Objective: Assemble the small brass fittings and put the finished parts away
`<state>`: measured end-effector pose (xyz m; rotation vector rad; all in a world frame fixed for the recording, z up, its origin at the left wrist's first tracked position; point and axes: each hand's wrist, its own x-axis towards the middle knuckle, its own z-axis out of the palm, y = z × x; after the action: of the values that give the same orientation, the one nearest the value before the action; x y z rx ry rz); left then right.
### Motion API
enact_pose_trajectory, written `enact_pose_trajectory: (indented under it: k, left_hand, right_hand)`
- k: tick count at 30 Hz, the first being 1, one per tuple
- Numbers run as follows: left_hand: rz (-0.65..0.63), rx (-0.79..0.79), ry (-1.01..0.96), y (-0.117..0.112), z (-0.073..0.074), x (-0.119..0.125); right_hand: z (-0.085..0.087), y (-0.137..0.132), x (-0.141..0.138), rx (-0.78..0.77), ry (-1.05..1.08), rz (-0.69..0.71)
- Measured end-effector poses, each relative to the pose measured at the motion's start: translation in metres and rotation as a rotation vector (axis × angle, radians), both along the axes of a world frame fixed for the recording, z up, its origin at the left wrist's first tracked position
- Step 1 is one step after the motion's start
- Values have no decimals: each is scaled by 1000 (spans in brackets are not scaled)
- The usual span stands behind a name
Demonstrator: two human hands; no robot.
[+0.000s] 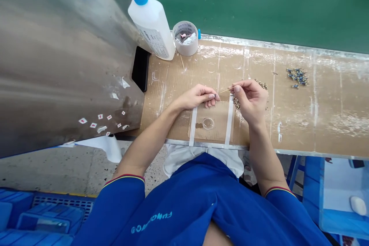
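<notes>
My left hand [201,97] rests on the cardboard-covered bench [317,107], fingers curled and pinched on a tiny part I cannot make out. My right hand [250,96] is closed on a thin wooden stick [225,90] whose tip points left toward my left fingertips. Under my right hand lies a heap of small metal parts [261,83]. A small clear round dish [208,123] sits just below both hands, between two white tape strips [230,119].
A white squeeze bottle with a blue nozzle [151,21] and a tape roll holding scraps [185,37] stand at the back. A cluster of small blue-grey parts [297,76] lies to the right. A metal panel [57,57] rises at the left. Blue crates [340,196] sit below.
</notes>
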<state>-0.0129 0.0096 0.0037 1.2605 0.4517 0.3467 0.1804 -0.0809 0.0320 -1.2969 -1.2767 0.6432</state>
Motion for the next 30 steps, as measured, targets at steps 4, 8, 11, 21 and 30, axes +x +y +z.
enact_pose_trajectory:
  k: [4,8,11,21,30]
  left_hand:
    - [-7,19,-18,-1,1,1]
    - [-10,29,-10,-1,2,1]
    - [-11,32,15,-2,3,0]
    - [-20,41,9,-1,4,-1]
    - [-21,69,-12,-1,3,-2]
  right_hand:
    - [-9,-1,-4,-16,-66,3]
    - [-9,-2,-5,-24,-123,8]
    - [-7,-1,-6,-33,-164,8]
    - [-7,-2,-7,-38,-256,16]
    - [-4,-2,-5,27,-338,70]
